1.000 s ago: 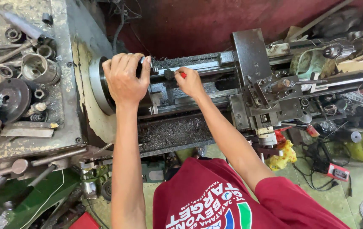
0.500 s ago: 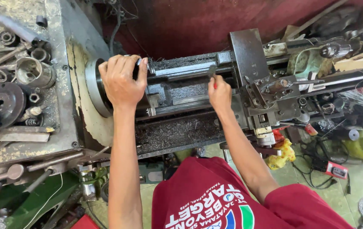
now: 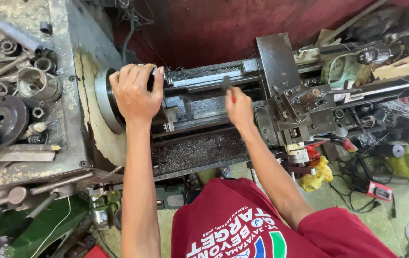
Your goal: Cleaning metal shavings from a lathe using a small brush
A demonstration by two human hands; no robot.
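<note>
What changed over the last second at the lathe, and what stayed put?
The right hand, holding a small red-handled tool, moved from close beside the chuck rightward along the lathe bed toward the carriage. Nothing was picked up or released. The left hand stayed gripped over the chuck.

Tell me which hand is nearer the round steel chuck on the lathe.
Left. The left hand grips the chuck itself; the right hand holds a small tool over the lathe bed, well to its right.
</note>
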